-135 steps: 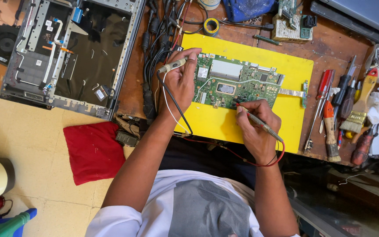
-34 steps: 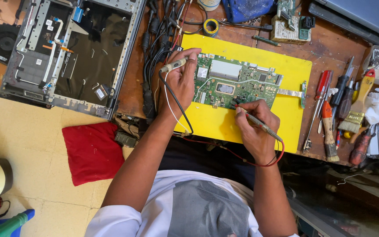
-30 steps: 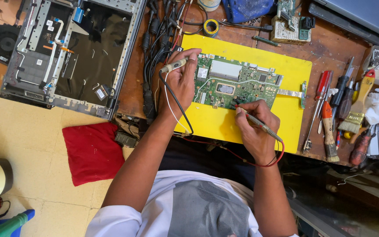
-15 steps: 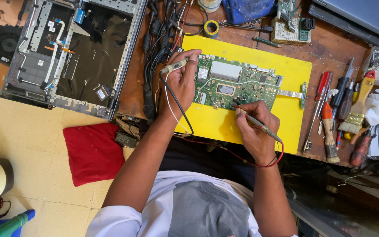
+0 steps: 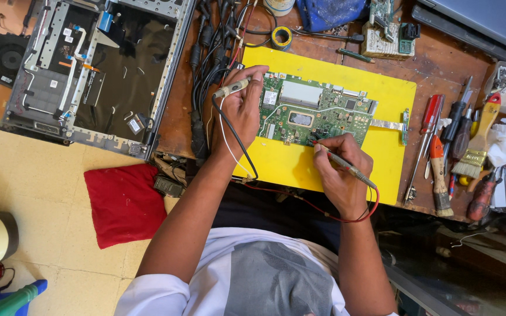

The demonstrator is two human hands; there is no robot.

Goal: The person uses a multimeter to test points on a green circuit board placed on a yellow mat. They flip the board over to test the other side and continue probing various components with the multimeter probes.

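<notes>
A green laptop circuit board lies on a yellow mat on the wooden bench. My left hand rests at the board's left edge and grips a pale test probe with a black lead. My right hand holds a red-wired probe like a pen, its tip touching the board's lower middle. The red wire loops below my wrist.
An opened laptop chassis sits at the left, a bundle of black cables beside it. Screwdrivers and brushes lie right of the mat. A tape roll and small boards are behind. A red cloth lies on the floor.
Both hands stay nearly still; the right probe tip keeps to about the same spot on the board.
</notes>
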